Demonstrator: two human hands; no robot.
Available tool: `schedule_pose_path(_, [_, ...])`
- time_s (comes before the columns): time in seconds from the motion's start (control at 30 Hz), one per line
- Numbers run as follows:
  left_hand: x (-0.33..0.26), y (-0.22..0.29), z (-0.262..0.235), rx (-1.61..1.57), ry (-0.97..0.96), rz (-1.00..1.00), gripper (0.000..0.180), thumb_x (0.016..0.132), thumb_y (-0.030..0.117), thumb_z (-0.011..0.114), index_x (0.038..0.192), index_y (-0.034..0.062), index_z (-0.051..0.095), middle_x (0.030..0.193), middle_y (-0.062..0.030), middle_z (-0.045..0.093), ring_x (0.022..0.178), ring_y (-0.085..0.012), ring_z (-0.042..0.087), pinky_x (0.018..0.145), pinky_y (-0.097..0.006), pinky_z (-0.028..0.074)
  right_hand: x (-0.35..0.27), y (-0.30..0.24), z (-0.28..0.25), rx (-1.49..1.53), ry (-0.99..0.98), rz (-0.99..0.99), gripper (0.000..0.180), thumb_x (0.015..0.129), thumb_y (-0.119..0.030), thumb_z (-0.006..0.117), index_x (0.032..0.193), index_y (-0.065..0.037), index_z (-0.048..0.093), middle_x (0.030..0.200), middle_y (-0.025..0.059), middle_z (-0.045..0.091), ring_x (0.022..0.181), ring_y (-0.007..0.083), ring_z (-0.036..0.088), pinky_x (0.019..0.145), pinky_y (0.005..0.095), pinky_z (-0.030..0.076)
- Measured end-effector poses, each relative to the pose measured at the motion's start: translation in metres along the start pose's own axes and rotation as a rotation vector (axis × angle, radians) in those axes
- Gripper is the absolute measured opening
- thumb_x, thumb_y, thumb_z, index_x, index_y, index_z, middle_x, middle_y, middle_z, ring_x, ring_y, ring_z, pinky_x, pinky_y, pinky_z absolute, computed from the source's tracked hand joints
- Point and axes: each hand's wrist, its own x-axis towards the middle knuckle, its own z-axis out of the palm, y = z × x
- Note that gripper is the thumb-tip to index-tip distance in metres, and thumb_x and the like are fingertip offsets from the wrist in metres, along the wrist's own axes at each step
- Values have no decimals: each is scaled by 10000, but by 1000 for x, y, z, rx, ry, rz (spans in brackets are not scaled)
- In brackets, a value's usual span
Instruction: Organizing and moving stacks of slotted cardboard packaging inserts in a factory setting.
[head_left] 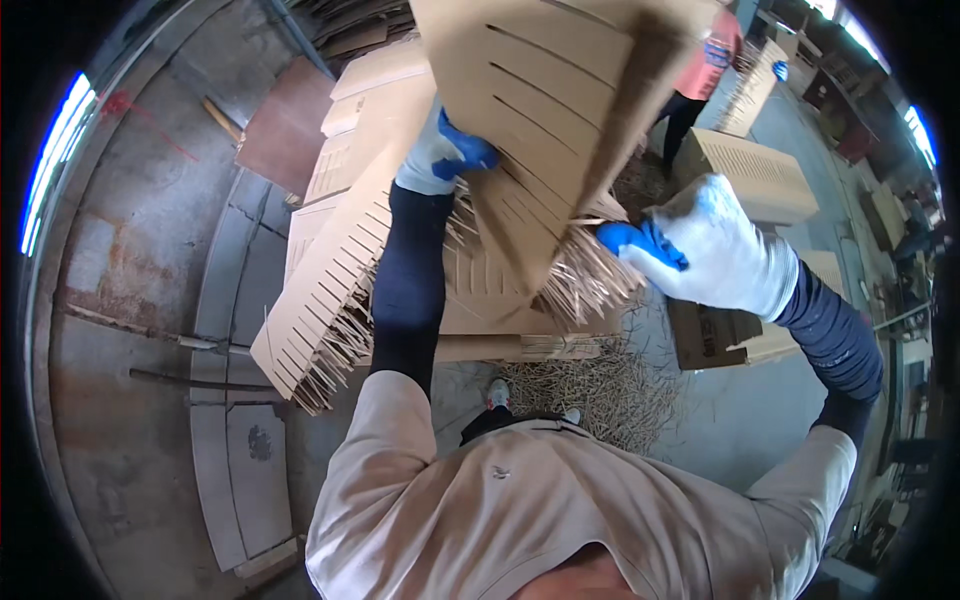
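My left hand (440,155), in a white glove with blue fingertips, grips the left edge of a large slotted brown cardboard sheet (550,90) that I hold raised and tilted. Thin cardboard strips (585,275) hang in a bunch from the sheet's lower edge. My right hand (705,250), gloved the same way, closes on those strips at the sheet's lower right. Under the sheet lies a stack of similar slotted cardboard sheets (330,270).
Loose cardboard strips (600,390) litter the concrete floor by my shoes. Another person in a red top (705,70) works at the far right beside more slotted sheets (755,175). A brown box (705,335) stands at right; a flat board (285,125) lies at the far left.
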Motion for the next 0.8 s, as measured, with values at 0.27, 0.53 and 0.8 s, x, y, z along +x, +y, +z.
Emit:
schedule_pose_path(0.27, [-11,-5,-26,-229,143,89,495,742,1,586,1233,29,533,1034,-62,639,862,-151,636,682,-245,510,-105,-30,-38,358,-678,439,381,849,-377,664,623,-82,577,474,95,479,441,318,519,599,412,461])
schedule_pose_path(0.53, [4,23,7,-307,-160,0,706,545,61,670,1228,-18,512,1031,-119,646,840,-248,683,711,-339,590,-83,-37,-39,-63,-703,479,1021,644,-577,779,1323,106,441,893,242,639,810,348,657,706,414,506])
schedule_pose_path(0.8, [-6,37,13,-307,-119,36,716,551,30,735,1240,-13,545,1107,-97,645,1004,-204,651,878,-338,553,17,-36,-9,-224,-334,463,875,777,-698,611,1138,98,595,708,199,626,659,332,656,628,391,517])
